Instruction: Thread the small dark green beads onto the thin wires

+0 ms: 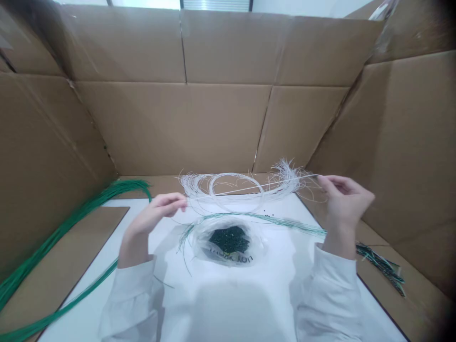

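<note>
A thin white strand (249, 187) runs taut between my hands, sloping up to the right above the board. My left hand (162, 209) pinches its lower end with fingertips pressed together. At the other end, my right hand (344, 192) grips it between thumb and forefinger. Behind the strand lies a loose coil of white strands (199, 185) with a frayed tuft (287, 173) at its right. Below it, thin green strands (285, 222) stretch sideways past a clear plastic bag (203, 244) holding tiny dark green beads (230, 239).
Tall cardboard walls (171, 123) enclose the back and both sides of the white board (242, 304). A long green bundle (71, 242) curves along the left. Dark green beaded strands (383, 266) lie at the right. A few loose beads (269, 215) sit behind the bag.
</note>
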A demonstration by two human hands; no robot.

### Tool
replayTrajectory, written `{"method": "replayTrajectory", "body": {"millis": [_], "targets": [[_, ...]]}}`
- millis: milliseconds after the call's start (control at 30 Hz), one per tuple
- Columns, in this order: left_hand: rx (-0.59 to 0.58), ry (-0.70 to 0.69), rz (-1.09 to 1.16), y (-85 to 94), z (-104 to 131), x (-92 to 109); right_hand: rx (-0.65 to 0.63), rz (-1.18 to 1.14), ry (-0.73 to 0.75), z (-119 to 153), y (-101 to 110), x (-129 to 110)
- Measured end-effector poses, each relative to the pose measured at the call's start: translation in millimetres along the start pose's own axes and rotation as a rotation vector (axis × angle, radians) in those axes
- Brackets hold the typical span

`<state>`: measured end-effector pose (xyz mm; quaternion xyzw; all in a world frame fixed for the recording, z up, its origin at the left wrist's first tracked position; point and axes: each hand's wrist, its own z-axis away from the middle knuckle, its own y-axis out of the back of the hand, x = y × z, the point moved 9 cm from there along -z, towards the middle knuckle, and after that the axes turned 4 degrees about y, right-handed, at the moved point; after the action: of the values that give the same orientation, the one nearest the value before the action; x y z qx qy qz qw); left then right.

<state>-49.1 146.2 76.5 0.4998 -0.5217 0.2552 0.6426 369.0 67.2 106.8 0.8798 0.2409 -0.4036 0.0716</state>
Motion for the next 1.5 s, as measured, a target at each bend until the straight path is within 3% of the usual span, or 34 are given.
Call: {"method": "replayTrajectory", "body": {"millis": [133, 200, 300, 400, 467, 533, 567, 633, 700, 800, 900, 967, 1033, 1100, 1167, 1200, 1333, 1500], "targets": [[0.174, 0.064, 0.247, 64.1, 14, -41, 0.191, 0.164, -0.323, -18, 43, 89], [0.238, 0.071, 0.319, 83.3, 22, -54, 0.230, 0.225, -0.378, -16, 53, 112], [0.323, 0.060, 0.399, 99.8, 32, -62, 0.211, 0.327, -0.424, -12, 54, 129], [0.366, 0.037, 0.408, 99.7, 33, -54, 0.128, 0.449, -0.432, -11, 40, 123], [0.342, 0.037, 0.350, 86.5, 27, -43, 0.025, 0.524, -0.373, -9, 18, 100], [0.279, 0.026, 0.259, 63.4, 18, -26, -0.267, 0.567, -0.108, 0, -29, 50], [0.237, 0.020, 0.210, 48.8, 13, -18, -0.397, 0.459, 0.048, 14, -54, 17], [0.131, -0.001, 0.122, 16.0, 4, -1, -0.646, 0.128, 0.250, 56, -95, -48], [0.036, -0.033, 0.090, -14.5, -2, 12, -1.016, -0.141, 0.312, 114, -129, -97], [-0.068, -0.061, 0.129, -46.6, -6, 23, -1.191, -0.324, 0.326, 164, -146, -133], [-0.099, -0.075, 0.210, -59.1, -7, 26, -1.145, -0.334, 0.291, 168, -149, -129], [-0.047, -0.089, 0.282, -58.2, -10, 26, -1.066, -0.300, 0.254, 157, -148, -118], [0.114, -0.136, 0.468, -48.5, -14, 26, -0.918, -0.307, 0.120, 140, -143, -101], [0.365, -0.188, 0.782, -35.7, -13, 16, -0.692, -0.371, -0.102, 124, -133, -79], [0.538, -0.159, 1.053, -38.7, -11, -1, -0.490, -0.466, -0.318, 120, -124, -60], [0.564, -0.104, 1.137, -46.6, -12, -9, -0.428, -0.511, -0.393, 122, -122, -54], [0.532, 0.181, 1.285, -80.5, -12, -27, -0.346, -0.583, -0.458, 129, -121, -52], [0.322, 0.616, 1.338, -119.2, 4, -30, -0.237, -0.579, -0.430, 120, -111, -52]]}}
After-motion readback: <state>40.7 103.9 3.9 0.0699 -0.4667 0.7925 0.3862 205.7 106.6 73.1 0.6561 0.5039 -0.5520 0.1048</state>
